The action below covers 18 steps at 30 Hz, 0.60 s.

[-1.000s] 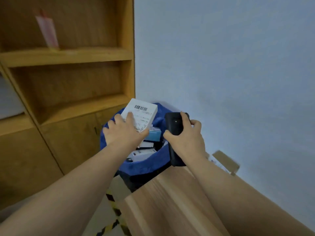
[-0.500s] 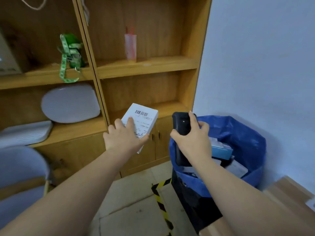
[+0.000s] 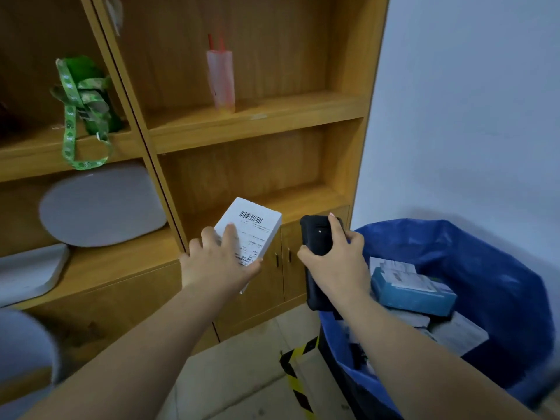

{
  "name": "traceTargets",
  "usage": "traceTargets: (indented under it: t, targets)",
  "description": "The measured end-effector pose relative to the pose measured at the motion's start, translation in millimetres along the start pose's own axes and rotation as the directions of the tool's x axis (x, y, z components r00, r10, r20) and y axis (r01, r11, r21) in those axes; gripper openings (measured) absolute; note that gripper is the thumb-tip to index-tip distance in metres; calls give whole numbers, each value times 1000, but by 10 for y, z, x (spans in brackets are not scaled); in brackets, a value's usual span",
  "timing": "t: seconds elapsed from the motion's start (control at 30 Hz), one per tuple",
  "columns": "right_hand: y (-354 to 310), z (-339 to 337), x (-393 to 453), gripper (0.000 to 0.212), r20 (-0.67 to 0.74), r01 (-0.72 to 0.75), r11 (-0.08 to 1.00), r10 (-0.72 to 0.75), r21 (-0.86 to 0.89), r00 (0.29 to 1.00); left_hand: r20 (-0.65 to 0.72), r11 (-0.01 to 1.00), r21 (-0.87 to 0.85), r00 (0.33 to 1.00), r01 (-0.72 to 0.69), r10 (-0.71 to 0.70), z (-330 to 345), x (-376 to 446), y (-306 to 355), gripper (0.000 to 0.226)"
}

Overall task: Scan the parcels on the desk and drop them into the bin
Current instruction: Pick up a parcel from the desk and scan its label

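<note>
Compared with a second earlier, the desk edge has gone from the picture and the view has swung left onto the wooden shelving [image 3: 248, 122]; the bin, then directly beyond the hands, now lies at the lower right. The parcel and the scanner are held much as they were then, side by side and slightly apart. From this it is judged that the scan is in hand or only just made, and that the drop has not yet been carried out.

On the left shelves a green strap [image 3: 72, 116], a grey oval lid [image 3: 100, 207] and a pink translucent cup [image 3: 221, 80] are seen, none of them part of the task.

The white parcel [image 3: 254, 228] is gripped by the left hand [image 3: 218, 265], fingers spread over its labelled face and thumb curled under the near edge, barcode towards the far end. It is held in the air in front of the cabinet doors, left of the bin and not over it.

Just to the right, the black handheld scanner [image 3: 316, 237] is grasped by the right hand [image 3: 336, 265], fingers wrapped round the body and the index finger laid along the top.

At the lower right, the bin [image 3: 500, 268], lined with a blue bag, already holds several parcels: a teal box [image 3: 412, 295] with a white label uppermost, and grey packets beneath it. Room remains on top.
</note>
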State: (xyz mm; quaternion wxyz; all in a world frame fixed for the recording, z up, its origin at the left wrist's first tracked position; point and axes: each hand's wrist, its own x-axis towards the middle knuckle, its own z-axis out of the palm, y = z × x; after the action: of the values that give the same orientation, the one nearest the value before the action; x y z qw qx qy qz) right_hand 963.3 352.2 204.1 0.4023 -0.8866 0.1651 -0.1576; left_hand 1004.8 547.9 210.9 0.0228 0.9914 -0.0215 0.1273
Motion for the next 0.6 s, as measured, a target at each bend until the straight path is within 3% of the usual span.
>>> traceTargets:
  t: [0.2, 0.37, 0.5, 0.6]
  targets:
    - [239, -83, 827, 81, -54, -128, 992, 128, 6, 990, 18, 995, -16, 995, -102, 103, 249, 843, 612, 89]
    - [681, -409, 1257, 76, -175, -287, 958, 281, -11, 944, 86, 956, -57, 952, -288, 293, 502, 1272, 1438, 92]
    - [1123, -764, 1423, 78, -321, -435, 900, 417, 18, 850, 120, 874, -124, 867, -470, 484, 754, 1554, 2199, 96]
    - [1429, -1030, 1416, 80, -451, -556, 830, 512, 42, 731, 125, 768, -191, 761, -611, 637, 925, 1644, 2763, 95]
